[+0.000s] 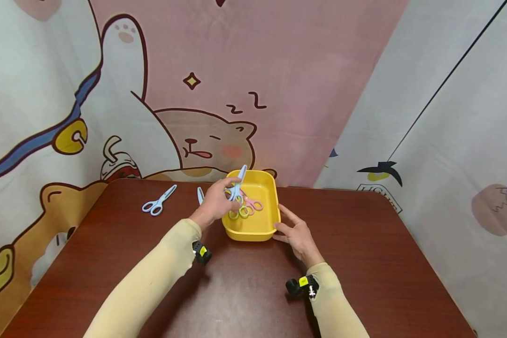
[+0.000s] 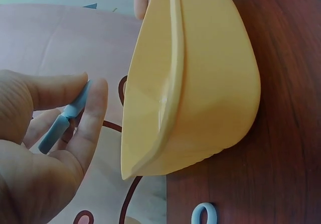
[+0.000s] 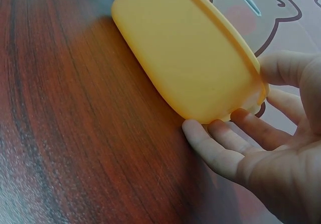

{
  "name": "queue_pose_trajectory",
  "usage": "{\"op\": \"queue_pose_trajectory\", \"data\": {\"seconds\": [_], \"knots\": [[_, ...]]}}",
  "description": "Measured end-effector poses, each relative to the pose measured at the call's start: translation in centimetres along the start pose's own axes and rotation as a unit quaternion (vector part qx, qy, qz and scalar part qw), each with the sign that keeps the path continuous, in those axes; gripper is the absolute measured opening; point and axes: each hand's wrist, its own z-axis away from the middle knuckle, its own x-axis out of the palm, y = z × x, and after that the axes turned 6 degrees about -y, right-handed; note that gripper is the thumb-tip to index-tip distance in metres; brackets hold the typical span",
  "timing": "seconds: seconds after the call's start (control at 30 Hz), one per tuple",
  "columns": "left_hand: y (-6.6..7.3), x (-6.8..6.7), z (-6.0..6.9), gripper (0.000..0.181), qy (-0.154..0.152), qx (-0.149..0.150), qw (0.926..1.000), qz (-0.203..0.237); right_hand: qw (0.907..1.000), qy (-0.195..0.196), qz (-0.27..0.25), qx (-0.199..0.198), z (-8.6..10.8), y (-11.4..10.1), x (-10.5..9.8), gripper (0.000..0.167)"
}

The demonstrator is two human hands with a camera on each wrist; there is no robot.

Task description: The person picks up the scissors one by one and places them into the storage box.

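Above the yellow bin [image 1: 268, 227], my left hand [image 1: 214, 202] pinches a pair of light blue scissors [image 1: 236, 190], its tip pointing up. The left wrist view shows these scissors [image 2: 54, 133] between thumb and fingers. Pink scissors [image 1: 253, 205] and scissors with green handles [image 1: 244, 212] lie inside the bin. My right hand [image 1: 297, 234] holds the bin's right side near the front corner. In the right wrist view its fingers spread over the end wall, with one digit at the rim. Most of the bin's inside is hidden in both wrist views.
Another pair of light blue scissors [image 1: 159, 201] lies on the brown table [image 1: 245, 281] at the left. A further blue tip [image 1: 200, 195] shows behind my left hand, mostly covered by it. A cartoon-print cloth [image 1: 304, 94] hangs behind the table.
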Motion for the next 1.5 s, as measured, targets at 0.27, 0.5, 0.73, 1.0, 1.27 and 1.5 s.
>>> {"op": "queue_pose_trajectory", "data": {"seconds": [0.27, 0.5, 0.73, 1.0, 1.27, 1.5], "knots": [[0.4, 0.2, -0.7, 0.07, -0.007, -0.005, 1.0, -0.002, 1.0, -0.002, 0.005, -0.005, 0.0, -0.1, 0.0, 0.065], [0.5, 0.5, -1.4, 0.072, -0.014, -0.023, 0.9988, 0.041, 1.0, -0.003, 0.003, -0.003, 0.1, -0.1, 0.0, 0.065], [0.7, 0.9, -1.7, 0.07, -0.016, -0.023, 0.9982, 0.053, 1.0, 0.004, -0.001, 0.002, 0.1, -0.2, 0.1, 0.065], [0.9, 1.5, -2.2, 0.073, -0.014, -0.023, 0.9976, 0.064, 0.9999, 0.012, -0.001, 0.01, 0.2, -0.1, 0.1, 0.063], [0.9, 1.9, -2.9, 0.071, -0.007, -0.041, 0.9964, 0.073, 1.0, 0.005, -0.003, 0.002, 0.3, -0.1, 0.2, 0.064], [1.2, 2.1, -3.5, 0.071, -0.009, -0.051, 0.9919, 0.116, 1.0, -0.002, -0.006, -0.004, 0.2, -0.1, 0.1, 0.064]]}}
